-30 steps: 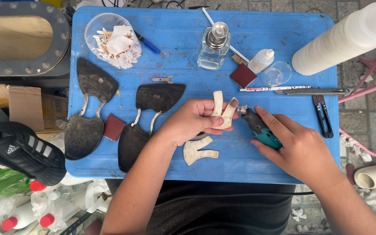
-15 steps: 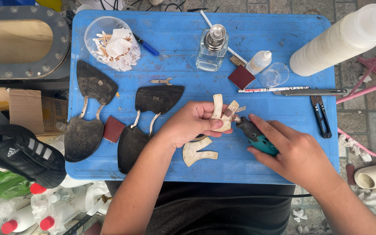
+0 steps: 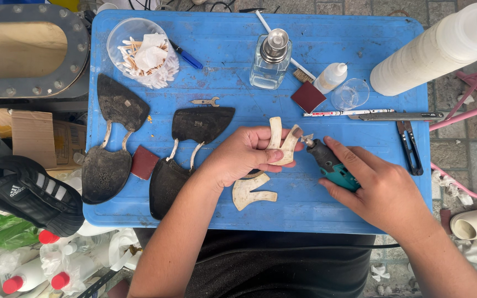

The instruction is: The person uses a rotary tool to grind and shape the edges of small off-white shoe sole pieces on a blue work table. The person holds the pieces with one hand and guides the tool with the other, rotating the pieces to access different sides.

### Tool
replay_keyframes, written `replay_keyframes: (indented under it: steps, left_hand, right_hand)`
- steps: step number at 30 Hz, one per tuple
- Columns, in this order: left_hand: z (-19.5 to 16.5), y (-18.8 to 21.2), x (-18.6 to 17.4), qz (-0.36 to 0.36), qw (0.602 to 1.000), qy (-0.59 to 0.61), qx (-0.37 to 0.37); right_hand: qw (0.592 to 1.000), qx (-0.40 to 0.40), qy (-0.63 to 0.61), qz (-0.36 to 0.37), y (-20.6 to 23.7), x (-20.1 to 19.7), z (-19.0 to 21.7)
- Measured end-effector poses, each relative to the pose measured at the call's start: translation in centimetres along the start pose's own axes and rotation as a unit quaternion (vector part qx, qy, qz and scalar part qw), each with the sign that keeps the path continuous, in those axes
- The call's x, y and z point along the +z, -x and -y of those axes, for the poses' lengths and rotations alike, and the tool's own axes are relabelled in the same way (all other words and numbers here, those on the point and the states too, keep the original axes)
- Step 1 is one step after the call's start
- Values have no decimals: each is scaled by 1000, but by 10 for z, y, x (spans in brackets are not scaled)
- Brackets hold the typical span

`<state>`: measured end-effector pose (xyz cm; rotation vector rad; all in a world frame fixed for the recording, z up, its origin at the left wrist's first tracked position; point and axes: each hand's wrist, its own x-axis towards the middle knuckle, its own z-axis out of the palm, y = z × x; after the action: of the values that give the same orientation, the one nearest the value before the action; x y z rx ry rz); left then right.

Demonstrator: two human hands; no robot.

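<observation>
My left hand grips a pale, forked shoe-sole piece over the blue table. My right hand holds a small teal and black rotary tool, its tip touching the right prong of that piece. A second pale forked piece lies on the table just below my left hand. Two dark worn soles, one at the left and another beside it, lie to the left of my left hand.
A clear bowl of cotton swabs, a glass pump bottle, a small white squeeze bottle, red sandpaper squares, a long knife and snips lie on the table. A black shoe sits left. A white roll lies at the top right.
My right hand has brought the rotary tool leftward until its tip meets the pale piece. My left hand has kept its grip and shifted slightly.
</observation>
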<state>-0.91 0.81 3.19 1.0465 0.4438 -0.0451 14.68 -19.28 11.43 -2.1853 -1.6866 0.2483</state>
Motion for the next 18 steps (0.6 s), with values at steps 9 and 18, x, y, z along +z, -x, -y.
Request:
replay_keyframes:
  steps: [9,18]
  left_hand:
    - [8,-4,-3,-14,1000,14,-3]
    - [-2,1,0,10,1000,1,-3]
  right_hand:
    - [1000,-7,11,8,1,1,3]
    - [1000,-13,-17,-23,5,-4,-2]
